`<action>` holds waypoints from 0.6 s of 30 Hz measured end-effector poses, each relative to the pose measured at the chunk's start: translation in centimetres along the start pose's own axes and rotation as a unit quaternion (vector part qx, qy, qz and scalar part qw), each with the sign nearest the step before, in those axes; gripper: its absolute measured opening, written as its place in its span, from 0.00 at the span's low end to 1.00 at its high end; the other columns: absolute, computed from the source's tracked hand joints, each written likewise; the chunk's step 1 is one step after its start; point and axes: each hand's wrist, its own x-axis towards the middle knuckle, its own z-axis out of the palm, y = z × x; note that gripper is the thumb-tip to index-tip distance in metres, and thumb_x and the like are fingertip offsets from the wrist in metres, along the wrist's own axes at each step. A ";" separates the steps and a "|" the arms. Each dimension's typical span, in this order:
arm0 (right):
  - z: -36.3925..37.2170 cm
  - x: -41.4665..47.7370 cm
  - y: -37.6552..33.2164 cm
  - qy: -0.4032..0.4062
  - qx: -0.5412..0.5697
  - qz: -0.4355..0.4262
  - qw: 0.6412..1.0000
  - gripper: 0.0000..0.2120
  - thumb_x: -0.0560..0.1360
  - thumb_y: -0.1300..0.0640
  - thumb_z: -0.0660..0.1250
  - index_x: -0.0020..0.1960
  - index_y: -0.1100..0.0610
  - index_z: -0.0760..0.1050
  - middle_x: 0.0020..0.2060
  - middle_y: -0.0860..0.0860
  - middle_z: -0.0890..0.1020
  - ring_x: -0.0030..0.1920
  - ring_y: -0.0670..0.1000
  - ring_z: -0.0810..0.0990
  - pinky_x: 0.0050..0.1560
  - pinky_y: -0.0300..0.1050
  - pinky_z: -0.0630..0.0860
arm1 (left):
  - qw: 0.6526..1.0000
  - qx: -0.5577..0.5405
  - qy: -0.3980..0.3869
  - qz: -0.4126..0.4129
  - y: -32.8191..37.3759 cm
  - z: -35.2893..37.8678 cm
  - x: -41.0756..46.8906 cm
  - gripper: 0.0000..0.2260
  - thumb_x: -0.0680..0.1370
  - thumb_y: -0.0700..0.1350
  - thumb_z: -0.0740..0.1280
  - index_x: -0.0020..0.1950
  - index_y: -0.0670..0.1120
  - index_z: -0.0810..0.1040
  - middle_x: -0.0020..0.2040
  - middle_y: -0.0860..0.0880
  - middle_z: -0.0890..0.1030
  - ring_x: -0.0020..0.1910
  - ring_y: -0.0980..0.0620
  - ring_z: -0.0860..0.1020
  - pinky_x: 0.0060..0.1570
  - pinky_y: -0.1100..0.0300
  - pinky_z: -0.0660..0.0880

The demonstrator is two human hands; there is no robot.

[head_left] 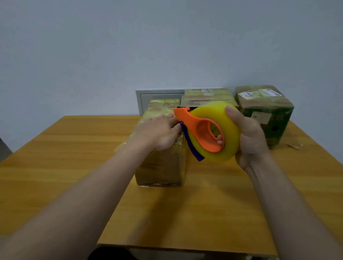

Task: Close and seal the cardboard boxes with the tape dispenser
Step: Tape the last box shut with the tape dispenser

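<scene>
Cardboard boxes, three counted, all on one wooden table [67,164]. Near box [161,166]: one, upright at the table's middle, brown, its faces glossy with clear tape, flaps down. Rear box [207,96]: one, just behind the near box and to its right, top also shiny with tape, lower part hidden. Green-printed box [273,124]: one, at the far right of the table, apart from the other two, with white labels on its top and one pale label on its front face. Tape dispenser [198,127]: one, orange frame with a blue blade strip [191,146], carrying one yellowish tape roll [231,132]; it is off the table, above the right edge of the near box, nose pointing left. Hands, two. Right hand [249,137]: grips the dispenser, thumb laid over the roll's outer rim, fingers curled through the core with fingertips showing inside the orange ring. Left hand [160,131]: lies flat on top of the near box, fingers straight and together, their tips at the dispenser's nose. Grey wall panel [158,97]: one, behind the boxes. Small scraps [293,145]: a few on the table beside the green-printed box, too blurred to count.
</scene>
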 end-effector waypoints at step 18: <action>1.2 7.9 6.9 0.114 -0.438 0.178 0.874 0.26 0.77 0.34 0.66 0.45 0.59 0.75 0.43 0.57 0.79 0.41 0.55 0.78 0.42 0.49 0.73 | 0.895 -0.426 0.130 -0.032 -1.2 -1.7 -0.5 0.10 0.85 0.51 0.64 0.59 0.48 0.82 0.55 0.47 0.83 0.46 0.55 0.78 0.42 0.62 0.72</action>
